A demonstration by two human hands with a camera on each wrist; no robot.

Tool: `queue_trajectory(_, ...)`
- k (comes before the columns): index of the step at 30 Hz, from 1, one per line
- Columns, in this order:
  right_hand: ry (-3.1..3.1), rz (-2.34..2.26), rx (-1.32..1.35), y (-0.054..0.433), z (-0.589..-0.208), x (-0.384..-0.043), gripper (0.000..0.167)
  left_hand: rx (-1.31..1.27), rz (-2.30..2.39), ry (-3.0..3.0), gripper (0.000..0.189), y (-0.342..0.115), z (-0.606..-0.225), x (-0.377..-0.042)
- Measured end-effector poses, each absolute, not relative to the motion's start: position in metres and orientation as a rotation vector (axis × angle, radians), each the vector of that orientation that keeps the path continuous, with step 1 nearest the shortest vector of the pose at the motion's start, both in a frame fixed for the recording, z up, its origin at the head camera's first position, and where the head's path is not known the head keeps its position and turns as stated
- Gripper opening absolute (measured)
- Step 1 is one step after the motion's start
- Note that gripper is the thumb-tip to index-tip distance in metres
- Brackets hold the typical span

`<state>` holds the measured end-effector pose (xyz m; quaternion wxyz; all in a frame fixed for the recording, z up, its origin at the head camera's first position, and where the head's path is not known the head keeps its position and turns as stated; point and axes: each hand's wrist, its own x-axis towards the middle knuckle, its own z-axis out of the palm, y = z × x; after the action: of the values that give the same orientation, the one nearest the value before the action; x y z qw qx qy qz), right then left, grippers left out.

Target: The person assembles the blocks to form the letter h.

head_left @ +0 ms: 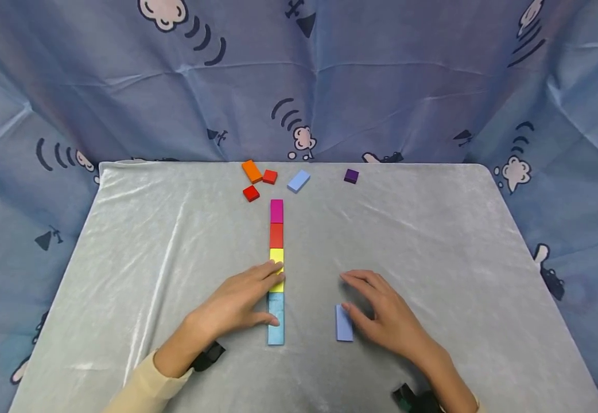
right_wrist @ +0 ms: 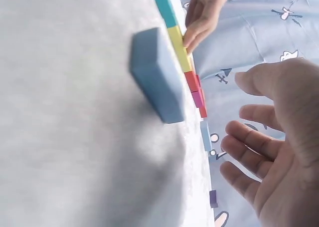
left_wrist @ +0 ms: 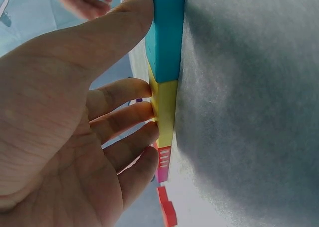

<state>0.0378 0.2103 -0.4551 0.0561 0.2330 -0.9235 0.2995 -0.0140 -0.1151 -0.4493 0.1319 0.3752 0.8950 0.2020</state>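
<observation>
A straight row of blocks runs away from the near side of the table: a light-blue block [head_left: 276,336], a yellow block [head_left: 276,254], a red block [head_left: 276,236] and a magenta block [head_left: 276,211] at the far end. My left hand [head_left: 237,298] lies over the row from the left. Its fingertips [left_wrist: 142,110] touch the yellow block, while the thumb is at the light-blue one. To the right of the row, a periwinkle-blue block [head_left: 344,324] lies on its own. Above and beside that block hovers my right hand [head_left: 387,312], its fingers spread apart and holding nothing.
Beyond the row, an orange block [head_left: 252,171], two small red blocks [head_left: 251,193], another periwinkle-blue block [head_left: 298,181] and a dark purple block [head_left: 351,176] lie near the far edge. A grey cloth [head_left: 459,246] covers the table; a patterned blue curtain [head_left: 381,86] hangs behind.
</observation>
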Motion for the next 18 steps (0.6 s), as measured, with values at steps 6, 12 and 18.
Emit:
queue_trajectory(6,-2.771,0.980,0.725,0.208,-0.446,0.018,0.059,1.097,0.596,2.598,0.088,-0.114,-0.449,-0.014)
queue_trajectory(12,-2.772,0.982,0.751,0.200,-0.441,-0.003,0.054,1.090,0.596,2.599,0.087,-0.115,-0.450,-0.014)
queue_trajectory(18,-2.826,1.069,0.706,0.193,-0.439,-0.022,0.052,1.081,0.596,2.591,0.087,-0.115,-0.449,-0.014)
